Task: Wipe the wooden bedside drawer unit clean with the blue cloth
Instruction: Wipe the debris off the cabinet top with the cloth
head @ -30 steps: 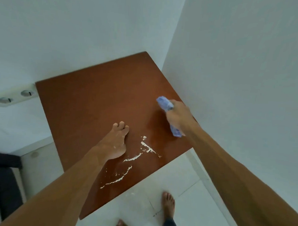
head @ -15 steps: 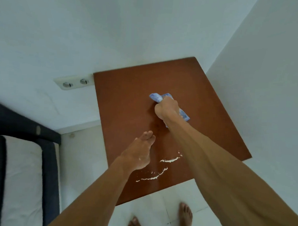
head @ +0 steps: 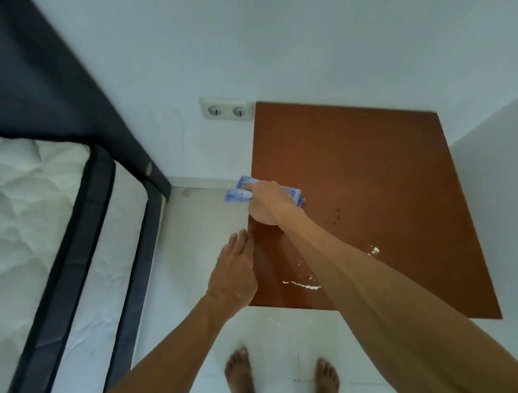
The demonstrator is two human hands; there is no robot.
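The drawer unit (head: 386,178) stands on a white floor (head: 275,339). On its brown top lie a blue cloth (head: 237,194), overhanging the left edge, and white smears (head: 303,285) near the front.

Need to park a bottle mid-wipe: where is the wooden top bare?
Bare: the back half of the wooden top, along the rear wall, and the right strip down to the front edge. Crowded: the left edge, where the right hand grips the blue cloth and the left hand rests, and the front middle with its white streaks.
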